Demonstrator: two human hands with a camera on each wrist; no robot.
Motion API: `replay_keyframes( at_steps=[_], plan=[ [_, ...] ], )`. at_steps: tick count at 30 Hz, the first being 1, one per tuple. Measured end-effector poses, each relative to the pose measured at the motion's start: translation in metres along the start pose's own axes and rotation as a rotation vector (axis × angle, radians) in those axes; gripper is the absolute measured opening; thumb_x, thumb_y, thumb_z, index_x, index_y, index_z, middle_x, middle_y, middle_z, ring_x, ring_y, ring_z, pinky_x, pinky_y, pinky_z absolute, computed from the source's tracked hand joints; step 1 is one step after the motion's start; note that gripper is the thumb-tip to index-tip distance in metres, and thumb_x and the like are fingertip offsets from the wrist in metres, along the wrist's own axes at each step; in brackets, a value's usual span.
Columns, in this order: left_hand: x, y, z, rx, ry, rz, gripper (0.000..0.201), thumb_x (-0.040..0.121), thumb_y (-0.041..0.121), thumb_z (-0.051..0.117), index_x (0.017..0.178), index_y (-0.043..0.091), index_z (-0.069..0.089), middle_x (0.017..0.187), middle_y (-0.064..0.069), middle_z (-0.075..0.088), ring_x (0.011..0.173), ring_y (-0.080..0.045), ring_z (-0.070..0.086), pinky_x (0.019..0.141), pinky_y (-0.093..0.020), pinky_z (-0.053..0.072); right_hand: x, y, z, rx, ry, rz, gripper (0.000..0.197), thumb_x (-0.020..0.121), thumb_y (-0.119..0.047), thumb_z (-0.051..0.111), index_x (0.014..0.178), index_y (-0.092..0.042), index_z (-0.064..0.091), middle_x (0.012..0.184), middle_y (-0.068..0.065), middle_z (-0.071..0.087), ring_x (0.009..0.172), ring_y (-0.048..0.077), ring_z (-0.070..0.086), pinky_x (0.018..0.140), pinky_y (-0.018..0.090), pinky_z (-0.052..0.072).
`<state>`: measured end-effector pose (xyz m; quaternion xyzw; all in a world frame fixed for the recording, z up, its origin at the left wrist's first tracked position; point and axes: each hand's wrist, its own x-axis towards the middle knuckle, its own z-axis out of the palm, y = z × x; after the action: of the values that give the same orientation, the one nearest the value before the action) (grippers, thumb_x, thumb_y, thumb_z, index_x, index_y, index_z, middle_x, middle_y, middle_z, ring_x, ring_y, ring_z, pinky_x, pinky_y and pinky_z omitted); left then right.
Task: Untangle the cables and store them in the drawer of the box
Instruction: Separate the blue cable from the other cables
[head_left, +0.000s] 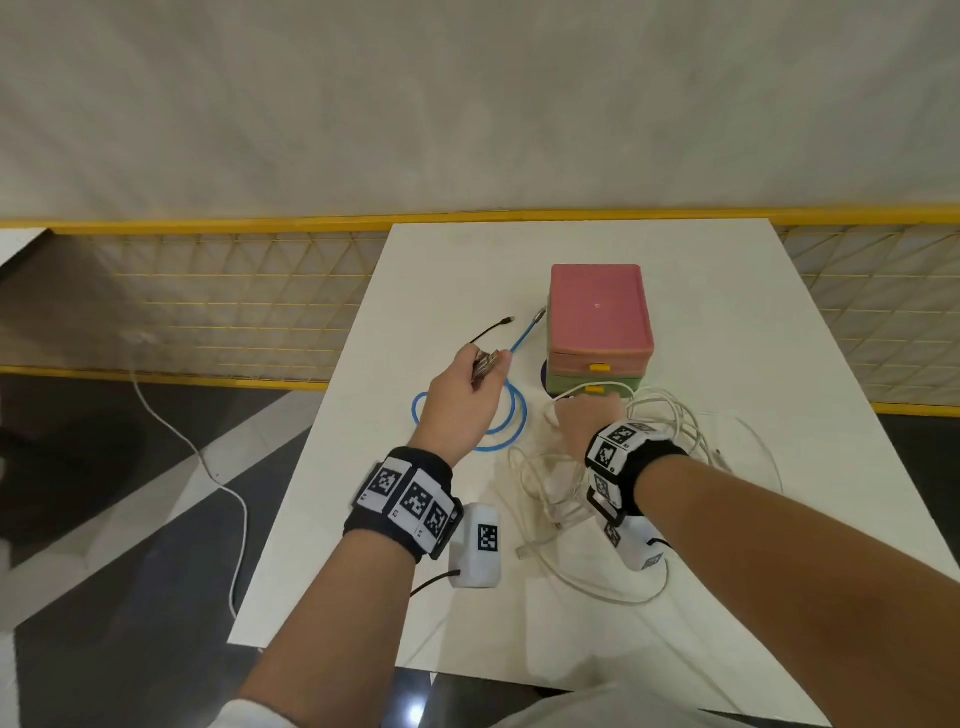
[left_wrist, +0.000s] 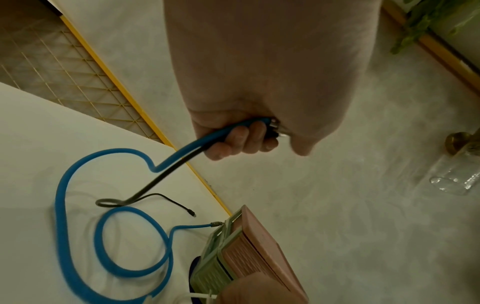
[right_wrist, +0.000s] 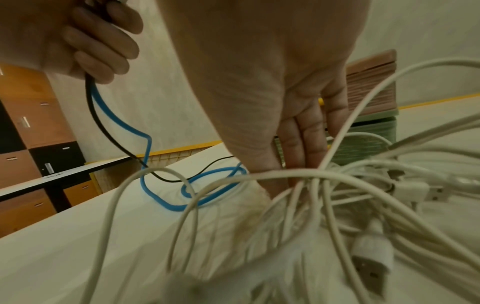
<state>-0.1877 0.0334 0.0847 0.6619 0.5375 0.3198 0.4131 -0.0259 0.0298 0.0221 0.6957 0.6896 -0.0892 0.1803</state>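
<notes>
My left hand (head_left: 462, 389) (left_wrist: 244, 142) (right_wrist: 91, 41) is raised left of the box and grips the plug ends of a blue cable (head_left: 523, 335) (left_wrist: 62, 185) (right_wrist: 142, 181) and a thin black cable (head_left: 491, 332) (left_wrist: 155, 182) (right_wrist: 89, 96). The blue cable's loops lie on the table. The pink-topped box (head_left: 597, 312) (left_wrist: 259, 246) (right_wrist: 371, 82) has a pink drawer and a green drawer (head_left: 618, 385) (right_wrist: 369, 144), each shut, with a yellow handle. My right hand (head_left: 587, 415) (right_wrist: 306, 139) points straight fingers down in front of the green drawer. Tangled white cables (head_left: 665, 415) (right_wrist: 259, 176) drape over its wrist.
The white table (head_left: 727, 312) ends at a yellow mesh rail behind and drops to the floor on the left, where a white cord (head_left: 171, 431) trails. A dark round pad (head_left: 543, 376) shows under the box's left side. More white cable loops lie by my right forearm.
</notes>
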Motion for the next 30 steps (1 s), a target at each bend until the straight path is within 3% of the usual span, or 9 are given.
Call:
replay_keyframes(
  at_steps=[2,6,9,11,15,19,23,26,30],
  plan=[
    [-0.001,0.004,0.001,-0.028,-0.005,-0.011,0.042,0.094,0.049,0.053,0.073,0.018,0.034,0.065,0.007,0.037,0.058,-0.011,0.033,0.057,-0.021,0.032,-0.001,0.004,0.004,0.079,0.028,0.003,0.019,0.088,-0.011,0.048,0.102,-0.017,0.060,0.104,0.000,0.068,0.103,0.025,0.062,0.085,0.035,0.037],
    [0.000,0.004,0.003,-0.087,0.058,0.019,0.042,0.100,0.045,0.042,0.073,0.014,0.036,0.063,0.006,0.033,0.056,-0.010,0.031,0.057,-0.024,0.032,-0.003,0.013,0.012,0.396,0.132,0.035,0.019,0.085,-0.025,0.053,0.098,-0.016,0.064,0.097,0.002,0.069,0.097,0.026,0.062,0.092,0.036,0.037],
    [0.006,0.001,0.002,-0.149,0.115,0.034,0.040,0.102,0.045,0.032,0.077,0.014,0.043,0.063,0.008,0.036,0.058,-0.014,0.033,0.062,-0.032,0.033,-0.010,0.020,0.013,0.732,0.269,-0.006,0.019,0.088,-0.025,0.056,0.092,-0.013,0.070,0.087,0.003,0.072,0.088,0.025,0.066,0.082,0.033,0.047],
    [0.008,0.004,0.003,-0.232,0.125,-0.004,0.044,0.097,0.054,0.032,0.079,0.016,0.045,0.059,0.008,0.034,0.053,-0.015,0.032,0.056,-0.031,0.032,-0.017,0.023,0.006,0.977,0.348,-0.057,0.014,0.089,-0.018,0.060,0.091,-0.007,0.068,0.083,0.006,0.070,0.080,0.022,0.067,0.073,0.029,0.047],
    [0.011,0.021,0.011,-0.315,0.073,0.006,0.035,0.093,0.045,0.058,0.080,0.014,0.048,0.059,0.005,0.035,0.049,-0.012,0.030,0.044,-0.022,0.030,-0.039,0.028,-0.019,1.348,0.491,-0.123,0.015,0.091,-0.015,0.059,0.091,-0.002,0.065,0.086,0.015,0.070,0.069,0.019,0.071,0.069,0.034,0.053],
    [0.007,0.042,0.030,-0.308,-0.074,0.099,0.025,0.086,0.025,0.072,0.095,0.003,0.063,0.056,0.015,0.051,0.049,-0.001,0.045,0.052,-0.012,0.039,-0.059,0.027,-0.043,1.412,0.572,-0.203,0.010,0.092,-0.016,0.059,0.091,-0.011,0.067,0.077,0.004,0.069,0.064,0.013,0.068,0.065,0.027,0.055],
    [0.012,0.057,0.035,-0.271,0.038,0.139,0.042,0.096,0.035,0.057,0.077,-0.002,0.051,0.057,0.002,0.044,0.053,-0.012,0.042,0.056,-0.025,0.039,-0.071,0.026,-0.049,1.405,0.521,-0.337,0.016,0.097,-0.011,0.050,0.086,-0.013,0.061,0.070,0.005,0.061,0.061,0.013,0.059,0.064,0.026,0.052],
    [0.019,0.063,0.033,-0.393,0.091,0.130,0.040,0.099,0.037,0.050,0.067,0.012,0.047,0.052,0.007,0.038,0.048,-0.012,0.034,0.053,-0.030,0.032,-0.076,0.024,-0.039,1.376,0.466,-0.377,0.024,0.100,-0.012,0.041,0.085,-0.001,0.057,0.070,0.013,0.052,0.061,0.017,0.049,0.064,0.038,0.047],
    [0.016,0.068,0.040,-0.554,-0.012,0.054,0.042,0.099,0.045,0.047,0.073,0.011,0.049,0.067,-0.011,0.051,0.061,-0.017,0.056,0.057,-0.032,0.046,-0.077,0.022,-0.032,1.377,0.536,-0.387,0.025,0.102,-0.016,0.037,0.082,-0.011,0.051,0.067,0.006,0.045,0.061,0.018,0.042,0.061,0.040,0.040]
  ],
)
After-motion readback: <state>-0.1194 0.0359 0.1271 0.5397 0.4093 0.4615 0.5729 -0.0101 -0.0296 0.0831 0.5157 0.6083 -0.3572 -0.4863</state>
